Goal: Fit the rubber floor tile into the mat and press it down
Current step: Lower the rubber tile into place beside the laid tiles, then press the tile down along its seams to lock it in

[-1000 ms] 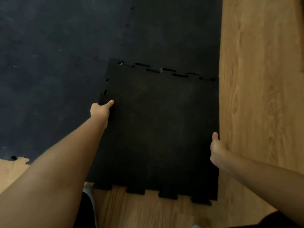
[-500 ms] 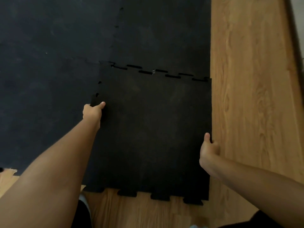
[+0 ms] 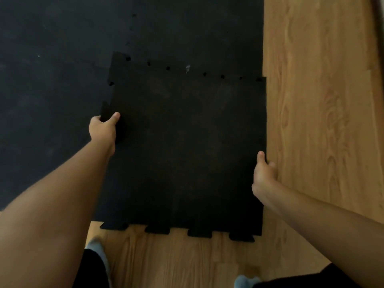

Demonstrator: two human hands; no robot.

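Note:
A black square rubber floor tile (image 3: 187, 150) with jigsaw tabs lies at the corner of a dark rubber mat (image 3: 62, 80). Its far edge meets the mat along a seam where only small dark gaps show. Its far left corner overlaps the mat. My left hand (image 3: 104, 127) grips a tab on the tile's left edge, thumb on top. My right hand (image 3: 265, 169) holds the tile's right edge, thumb on top and fingers curled around the side. The near edge tabs stick out over the wood floor.
Light wood flooring (image 3: 322, 121) runs along the right side and in front of the tile. My feet in grey socks (image 3: 95, 248) stand on the wood near the bottom edge, with dark trouser legs beside them.
The tile has slid away from me into the mat. The long slots along the far seam have closed to small holes. Both hands kept their grip on the edges.

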